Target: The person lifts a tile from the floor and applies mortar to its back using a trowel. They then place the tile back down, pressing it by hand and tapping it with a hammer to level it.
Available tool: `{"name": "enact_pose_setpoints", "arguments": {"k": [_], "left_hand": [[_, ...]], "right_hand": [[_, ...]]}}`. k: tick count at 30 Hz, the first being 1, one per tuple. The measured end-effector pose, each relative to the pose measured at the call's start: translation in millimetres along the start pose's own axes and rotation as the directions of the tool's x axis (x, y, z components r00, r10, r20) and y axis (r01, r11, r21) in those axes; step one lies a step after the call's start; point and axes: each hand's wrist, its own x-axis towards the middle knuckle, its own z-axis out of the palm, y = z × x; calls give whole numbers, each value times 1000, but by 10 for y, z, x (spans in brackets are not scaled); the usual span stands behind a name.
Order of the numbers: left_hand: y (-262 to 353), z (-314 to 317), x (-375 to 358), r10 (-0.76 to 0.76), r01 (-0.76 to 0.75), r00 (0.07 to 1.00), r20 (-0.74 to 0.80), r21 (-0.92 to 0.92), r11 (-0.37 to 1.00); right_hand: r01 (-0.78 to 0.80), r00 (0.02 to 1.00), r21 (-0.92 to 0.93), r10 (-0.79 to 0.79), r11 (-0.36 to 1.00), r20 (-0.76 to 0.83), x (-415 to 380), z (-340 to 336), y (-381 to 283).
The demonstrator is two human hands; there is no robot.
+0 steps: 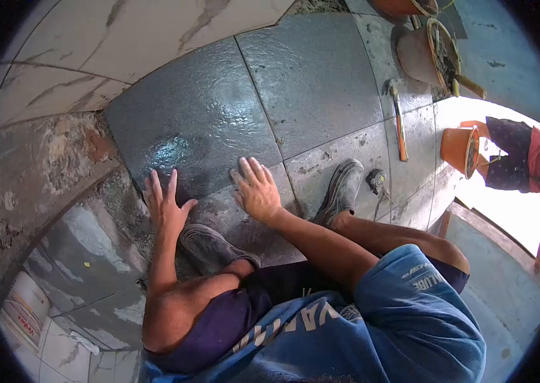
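My left hand [166, 200] rests at the lower left edge of a wet dark grey floor tile [187, 115], fingers spread, holding nothing. My right hand [258, 191] lies at the same tile's near edge, palm down, its fingers slightly apart and nothing in it. A second wet dark tile [314, 76] adjoins the first on the right. Along the near side of both runs a row of dusty grey tiles [327, 153]. Further right, a hammer [399, 121] with an orange handle lies on the floor.
Buckets [416, 54] with grey mix stand at the upper right. Another person [512, 153] is beside an orange bucket [458, 150] in the bright doorway. A small dark object [377, 181] lies near my shoe [341, 191]. Marble-patterned wall tiles [91, 38] border the upper left.
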Motion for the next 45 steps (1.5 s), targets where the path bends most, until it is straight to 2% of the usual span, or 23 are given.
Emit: {"name": "enact_pose_setpoints", "arguments": {"k": [2, 3, 5, 6, 9, 24, 31, 35, 37, 38, 39, 41, 42, 43, 45], "left_hand": [[-70, 32, -17, 149, -144, 986, -71, 69, 987], [62, 224, -15, 153, -151, 987, -45, 51, 987], [-56, 278, 46, 205, -190, 975, -91, 153, 970], [-61, 293, 63, 212, -195, 971, -111, 147, 970], [-83, 275, 60, 207, -184, 972, -108, 193, 964], [-166, 343, 103, 304, -240, 939, -160, 328, 914], [-28, 374, 202, 270, -201, 948, -167, 343, 918], [-66, 428, 219, 276, -205, 946, -172, 343, 917], [-92, 422, 203, 285, -215, 942, -179, 331, 919], [-95, 435, 222, 294, -223, 935, -197, 318, 921], [-86, 424, 216, 294, -229, 939, -179, 313, 922], [-49, 382, 231, 251, -199, 957, -144, 302, 932], [-56, 386, 227, 245, -192, 959, -142, 308, 932], [-63, 397, 223, 240, -192, 962, -132, 301, 934], [-99, 431, 239, 271, -209, 943, -196, 286, 935]], "right_hand": [[117, 989, -18, -118, 993, -86, -8, 106, -91], [97, 993, -19, -98, 995, -62, -94, 78, 86], [-77, 982, 33, 82, 996, -170, 14, 32, 106], [-96, 989, -10, 94, 995, -114, 62, 18, 162], [-79, 995, -93, 72, 993, -73, 102, 153, 128], [-113, 994, -25, 113, 993, -4, 91, 86, 147], [-102, 994, 22, 103, 995, -26, 91, 50, 163], [-110, 994, 11, 110, 994, 23, 179, -40, 135], [70, 993, 40, -66, 997, -102, 357, -176, 112], [130, 978, 106, -110, 986, -176, 449, -269, 49], [117, 982, 113, -98, 987, -162, 506, -459, -48], [283, 869, 103, -209, 954, -448, 629, -706, -176], [267, 862, 35, -222, 963, -456, 695, -641, -147], [264, 868, 38, -220, 964, -445, 840, -447, -55], [250, 967, -76, -253, 965, -34, 1133, -99, 103]]}}
